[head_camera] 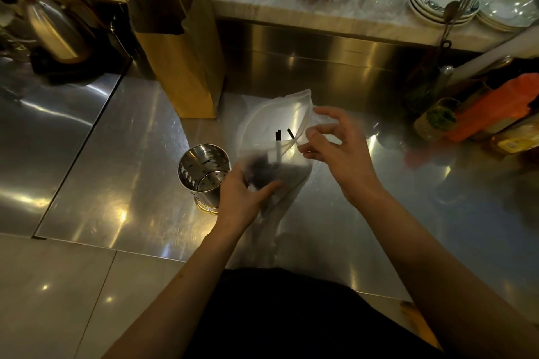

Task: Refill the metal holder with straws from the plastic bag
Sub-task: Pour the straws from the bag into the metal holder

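Note:
A perforated metal holder (pixel 204 173) stands upright on the steel counter, with nothing visible inside. Just to its right is a translucent plastic bag (pixel 272 122), its mouth pointing away from me. Dark straws (pixel 280 137) show inside it, a few tips poking up near the opening. My left hand (pixel 248 198) grips the lower part of the bag with the bundle of straws in it. My right hand (pixel 335 148) is at the bag's right edge near the mouth, thumb and fingers pinching the plastic.
A brown paper bag (pixel 178 46) with handles stands behind the holder. A metal kettle (pixel 55 29) sits at far left. Stacked bowls and plates (pixel 443 6) line the marble ledge. Bottles and an orange item (pixel 490 114) crowd the right.

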The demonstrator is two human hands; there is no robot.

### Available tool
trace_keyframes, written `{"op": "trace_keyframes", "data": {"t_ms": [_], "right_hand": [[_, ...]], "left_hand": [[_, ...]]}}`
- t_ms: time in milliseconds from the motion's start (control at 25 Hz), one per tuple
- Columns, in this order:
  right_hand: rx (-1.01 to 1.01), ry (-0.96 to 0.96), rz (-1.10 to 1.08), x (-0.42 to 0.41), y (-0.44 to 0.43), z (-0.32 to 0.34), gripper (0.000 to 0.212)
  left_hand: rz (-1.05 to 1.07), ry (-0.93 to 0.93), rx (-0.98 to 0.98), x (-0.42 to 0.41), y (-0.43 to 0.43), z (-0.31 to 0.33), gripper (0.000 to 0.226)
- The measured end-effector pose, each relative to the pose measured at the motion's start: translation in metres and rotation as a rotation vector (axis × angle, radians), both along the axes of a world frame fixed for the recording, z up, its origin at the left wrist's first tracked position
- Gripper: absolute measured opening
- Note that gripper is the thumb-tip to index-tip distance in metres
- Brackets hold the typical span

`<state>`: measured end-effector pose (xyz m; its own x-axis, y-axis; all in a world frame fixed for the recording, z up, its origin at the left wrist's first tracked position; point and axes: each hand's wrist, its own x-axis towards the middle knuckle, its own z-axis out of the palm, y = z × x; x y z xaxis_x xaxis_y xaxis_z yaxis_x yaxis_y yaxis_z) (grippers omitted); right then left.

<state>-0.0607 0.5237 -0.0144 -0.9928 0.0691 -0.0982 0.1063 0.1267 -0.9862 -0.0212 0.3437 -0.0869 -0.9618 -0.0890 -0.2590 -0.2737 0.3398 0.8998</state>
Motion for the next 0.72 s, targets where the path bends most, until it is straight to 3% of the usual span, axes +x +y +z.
{"op": "trace_keyframes", "data": {"t_ms": [120, 200, 440, 520, 640, 720], "right_hand": [[-0.023, -0.03, -0.097, -0.002, 0.011, -0.019, 0.028], [0.081, -0.1, -0.099, -0.004, 0.022, -0.038, 0.03], [0.397, -0.224, 0.212, -0.012, 0.047, -0.048, 0.039], [0.348, -0.244, 0.296, -0.011, 0.049, -0.036, 0.024], [0.12, -0.189, 0.205, -0.004, 0.043, -0.014, 0.018], [0.041, -0.125, 0.111, 0.0, 0.036, 0.003, 0.019]], "left_hand": [[0.047, 0.078, 0.069, -0.007, -0.002, -0.006, 0.043], [0.083, 0.095, 0.119, -0.011, -0.004, -0.003, 0.038], [0.131, 0.068, 0.386, -0.016, -0.013, 0.032, 0.018], [0.231, -0.011, 0.564, -0.021, -0.012, 0.039, 0.013], [0.209, -0.143, 0.818, -0.026, -0.012, 0.034, 0.038], [0.102, -0.235, 0.824, -0.025, -0.011, 0.027, 0.049]]}}
